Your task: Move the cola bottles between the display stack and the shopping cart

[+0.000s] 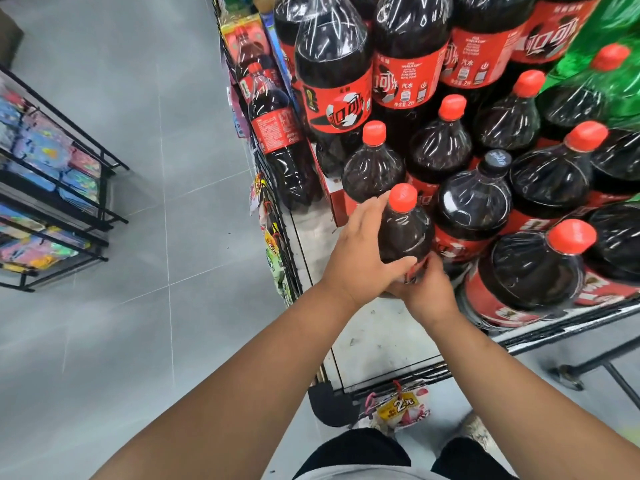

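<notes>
Since the cola bottle looks heavy, both hands share it, the left hand with its grip wrapped over the shoulder and the right hand clasping lower down, upright at the display stack's near corner.

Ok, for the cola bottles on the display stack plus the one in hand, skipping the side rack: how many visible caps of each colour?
Red caps: 7, counting the held cola bottle
Dark grey cap: 1
Total: 8
</notes>
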A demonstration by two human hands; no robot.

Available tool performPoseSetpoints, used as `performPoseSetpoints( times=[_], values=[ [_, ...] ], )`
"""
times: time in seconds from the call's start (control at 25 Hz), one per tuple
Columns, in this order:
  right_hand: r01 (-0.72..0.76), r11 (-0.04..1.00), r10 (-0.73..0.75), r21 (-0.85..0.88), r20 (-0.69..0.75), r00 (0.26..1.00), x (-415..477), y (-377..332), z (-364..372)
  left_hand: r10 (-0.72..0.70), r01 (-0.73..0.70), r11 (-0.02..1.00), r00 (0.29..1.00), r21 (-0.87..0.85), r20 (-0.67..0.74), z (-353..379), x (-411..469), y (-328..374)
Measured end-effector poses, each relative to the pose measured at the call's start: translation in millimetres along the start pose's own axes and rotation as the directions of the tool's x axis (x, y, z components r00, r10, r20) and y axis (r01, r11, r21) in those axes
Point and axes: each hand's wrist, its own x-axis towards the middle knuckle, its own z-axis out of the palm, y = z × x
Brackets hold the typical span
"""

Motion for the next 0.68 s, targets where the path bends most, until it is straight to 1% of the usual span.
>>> performPoseSetpoints(
  times=[0.08, 0.2, 0.24, 0.36, 0.48, 0.6, 0.68],
  values=[
    [0.087, 0.996, -0.087, 0.003, -0.03, 0.996, -11.4, -9.3, -5.7, 0.021, -0.021, 1.0, 1.0, 0.02, 0.002, -11.5, -5.1, 6.8],
    [0.159, 0.987, -0.158, 0.037, -0.034, 0.987, -27.9, -28.1, -18.6, -0.014, 0.012, 0.999, 0.999, 0.046, 0.034, -28.7, -12.6, 17.9],
    [0.207, 0.978, -0.206, 0.032, -0.026, 0.978, -36.5, -39.0, -24.5, -0.012, 0.011, 0.999, 0.999, 0.052, 0.03, -35.8, -15.7, 22.5],
    [0.324, 0.944, -0.328, -0.067, -0.074, 0.942, -57.2, -69.6, -41.5, 0.032, -0.033, 0.996, 0.999, 0.088, 0.012, -56.9, -21.4, 36.4],
    [0.424, 0.88, -0.445, -0.213, -0.061, 0.893, -80.0, -95.3, -65.6, 0.125, -0.123, 0.981, 0.992, 0.149, -0.002, -79.6, -24.9, 51.5],
    [0.485, 0.803, -0.537, -0.347, -0.065, 0.841, -101.2, -111.8, -96.5, 0.202, -0.2, 0.954, 0.979, 0.222, 0.013, -96.4, -28.1, 67.5],
    [0.513, 0.765, -0.584, -0.389, -0.082, 0.808, -111.9, -121.1, -115.8, 0.238, -0.235, 0.942, 0.971, 0.241, 0.014, -101.9, -29.8, 80.7]
  ],
)
